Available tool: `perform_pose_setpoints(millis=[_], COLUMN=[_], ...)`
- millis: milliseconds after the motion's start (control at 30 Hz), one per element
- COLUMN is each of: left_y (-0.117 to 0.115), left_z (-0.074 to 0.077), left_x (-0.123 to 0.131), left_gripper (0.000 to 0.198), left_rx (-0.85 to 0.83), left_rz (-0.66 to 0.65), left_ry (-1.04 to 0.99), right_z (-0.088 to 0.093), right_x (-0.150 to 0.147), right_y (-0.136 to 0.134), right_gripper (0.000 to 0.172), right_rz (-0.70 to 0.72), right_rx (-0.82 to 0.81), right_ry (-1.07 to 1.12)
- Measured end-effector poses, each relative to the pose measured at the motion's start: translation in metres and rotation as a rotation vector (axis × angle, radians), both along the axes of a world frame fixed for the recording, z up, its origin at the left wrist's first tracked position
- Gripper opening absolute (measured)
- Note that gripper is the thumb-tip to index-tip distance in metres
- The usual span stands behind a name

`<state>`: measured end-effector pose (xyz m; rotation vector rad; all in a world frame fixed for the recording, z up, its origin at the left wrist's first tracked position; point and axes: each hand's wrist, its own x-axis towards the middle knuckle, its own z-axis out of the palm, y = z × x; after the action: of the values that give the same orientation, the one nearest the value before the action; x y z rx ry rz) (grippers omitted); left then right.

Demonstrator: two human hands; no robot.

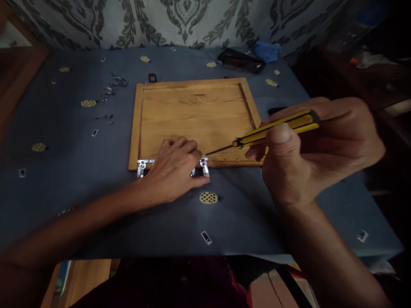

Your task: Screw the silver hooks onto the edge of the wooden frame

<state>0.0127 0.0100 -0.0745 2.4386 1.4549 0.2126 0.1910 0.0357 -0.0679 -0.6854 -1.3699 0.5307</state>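
A framed wooden panel [199, 115] lies flat on the cloth-covered table. Along its near edge sits a shiny metal fitting [204, 164], with another part of it showing left of my left hand [176, 169]. That hand is curled over the fitting and the panel's edge, its thumb at the front; its palm hides the fitting's middle. In my right hand [308, 149] is a screwdriver [276, 128] with a yellow and black handle. The shaft slants down to the left, and its tip is close to the fitting's right end; whether it touches a screw I cannot tell.
Small metal parts [109, 90] and screws [105, 116] lie left of the panel. Dark glasses [242, 62] and a blue cloth [267, 51] are at the back right. A patterned curtain [186, 21] hangs behind the table [80, 162]. Small dark holes dot the panel's near edge.
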Motion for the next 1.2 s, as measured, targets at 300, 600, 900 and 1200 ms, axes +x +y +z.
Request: perform_pose_setpoints(millis=[300, 600, 900, 1200], left_y=[0.0, 0.0, 0.0, 0.0], left_z=[0.0, 0.001, -0.001, 0.0], left_x=[0.0, 0.002, 0.0, 0.001], left_gripper=[0.034, 0.034, 0.034, 0.034], left_rx=[-0.004, -0.009, 0.02, -0.007], left_rz=[0.001, 0.001, -0.004, 0.005], left_ry=[0.016, 0.03, 0.01, 0.024], right_z=[0.001, 0.001, 0.007, 0.009], right_x=[0.002, 0.005, 0.018, 0.01], right_y=[0.0, 0.001, -0.001, 0.001], right_gripper=[0.017, 0.021, 0.019, 0.015], right_rz=[0.101, 0.12, 0.201, 0.21], right_rx=[-0.033, -0.093, -0.128, -0.126], right_ry=[-0.064, -0.108, -0.315, -0.204])
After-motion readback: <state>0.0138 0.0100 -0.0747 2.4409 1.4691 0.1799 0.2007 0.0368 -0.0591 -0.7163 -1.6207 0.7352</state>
